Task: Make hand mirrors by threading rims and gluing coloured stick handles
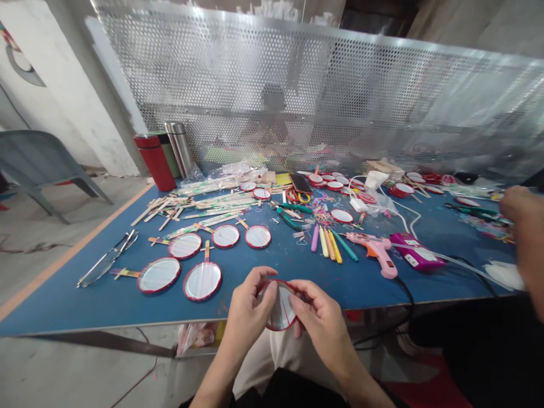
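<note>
Just off the table's front edge, both my hands hold a round, red-rimmed disc (281,311) with a pale, shiny face, perhaps a small mirror. My left hand (254,303) grips its left side, thumb on the face. On the opposite side my right hand (315,311) pinches the rim, thumb over the front and fingers behind. To the left lie several similar discs with wooden stick handles, among them a near one (203,281) and a larger one (158,275). A pink glue gun (376,249) rests to the right, beside several coloured glue sticks (326,243).
Pliers (289,217), rubber bands (325,211) and a phone (301,183) lie mid-table. Wooden sticks (157,211), a red bottle (155,162) and glasses (108,258) are at left. A purple power strip (416,253) with cables sits right. Another person's arm (525,243) reaches in there. A perforated metal screen (314,96) stands behind.
</note>
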The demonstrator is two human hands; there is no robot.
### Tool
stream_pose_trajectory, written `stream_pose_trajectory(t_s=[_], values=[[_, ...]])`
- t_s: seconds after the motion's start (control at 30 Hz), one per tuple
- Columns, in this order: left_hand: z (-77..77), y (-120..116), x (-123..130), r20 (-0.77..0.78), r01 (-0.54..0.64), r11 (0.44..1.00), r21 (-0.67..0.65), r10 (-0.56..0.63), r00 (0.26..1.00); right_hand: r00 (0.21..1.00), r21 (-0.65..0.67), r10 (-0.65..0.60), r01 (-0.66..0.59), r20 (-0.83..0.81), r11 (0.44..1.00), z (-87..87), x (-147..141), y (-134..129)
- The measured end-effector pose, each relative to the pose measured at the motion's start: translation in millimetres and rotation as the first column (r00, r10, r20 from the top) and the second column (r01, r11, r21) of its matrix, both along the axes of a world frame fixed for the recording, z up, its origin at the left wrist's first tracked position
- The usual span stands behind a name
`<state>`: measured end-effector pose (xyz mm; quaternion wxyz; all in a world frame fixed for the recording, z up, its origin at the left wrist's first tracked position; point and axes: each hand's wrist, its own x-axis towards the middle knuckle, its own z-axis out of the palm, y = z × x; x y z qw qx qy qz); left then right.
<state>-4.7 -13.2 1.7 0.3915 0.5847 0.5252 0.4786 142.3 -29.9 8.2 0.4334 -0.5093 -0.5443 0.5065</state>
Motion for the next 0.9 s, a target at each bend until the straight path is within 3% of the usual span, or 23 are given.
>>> stream_pose_trajectory(t_s=[0.27,0.57,0.67,0.77,0.9], values=[[-3.6,-0.5,-0.3,0.073,-0.040,0.999,0.005,0.040,0.997,0.995,-0.008,-0.098,0.097,-0.031,0.995,0.8,-5.3,4.1],[-3.9,1.2,-1.9,0.005,0.056,0.998,-0.027,-0.056,0.998,0.995,0.012,-0.102,0.102,0.020,0.995,-9.9,-7.1,1.8],[-8.9,5.3,-1.5,-0.008,0.019,0.999,-0.043,-0.019,1.000,0.996,0.014,-0.085,0.085,0.034,0.996,-10.5,-4.7,3.3],[-13.4,8.2,-0.8,0.090,-0.023,1.000,-0.015,0.024,0.996,0.993,0.021,-0.115,0.114,0.040,0.993,-10.0,-2.5,3.7],[-16.4,6.0,2.4,0.095,-0.072,0.997,0.020,0.070,0.993,0.982,0.113,-0.180,0.172,0.063,0.979,-14.3,-1.6,2.0]])
